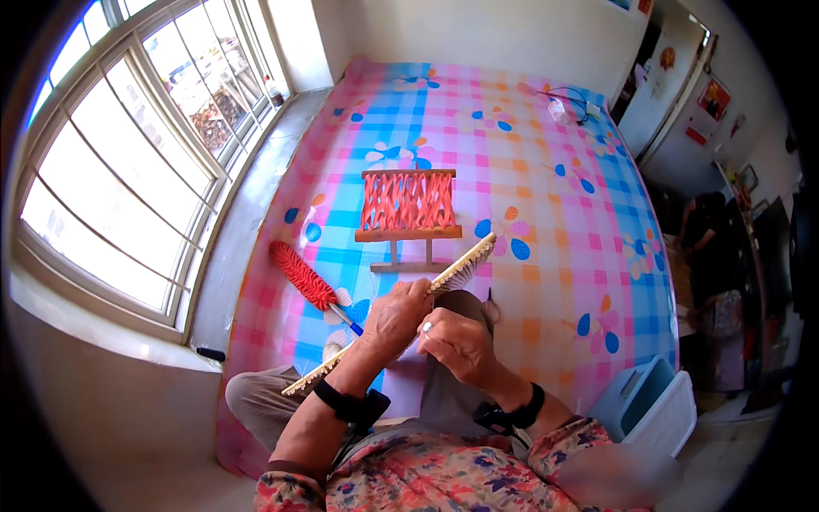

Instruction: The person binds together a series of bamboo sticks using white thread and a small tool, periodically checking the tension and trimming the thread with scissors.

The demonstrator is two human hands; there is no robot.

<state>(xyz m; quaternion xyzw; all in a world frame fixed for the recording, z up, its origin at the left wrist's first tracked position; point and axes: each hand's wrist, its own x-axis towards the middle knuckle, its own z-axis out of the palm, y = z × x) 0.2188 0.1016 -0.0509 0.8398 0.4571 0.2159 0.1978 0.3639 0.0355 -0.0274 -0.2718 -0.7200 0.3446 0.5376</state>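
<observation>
A long, pale, narrow strip (463,263) with a row of small loops along its edge and thin dark fringe-like lines near its upper end slants across my lap. My left hand (397,320) is closed around its middle. Close beside it, my right hand (461,346) has its fingers curled in a pinch near the strip; a small whitish spot shows at the fingertips, too small to name. Beyond my hands stands a small wooden stool (409,205) with a woven red strap seat. A red fluffy duster (303,277) lies to the left, its handle reaching toward my left forearm.
A plaid, flower-printed plastic sheet (537,333) spreads beneath everything. A blue plastic bin (636,397) sits at the lower right. Dark cables (570,98) lie at the far right. A barred window (128,162) and its sill (256,183) run along the left.
</observation>
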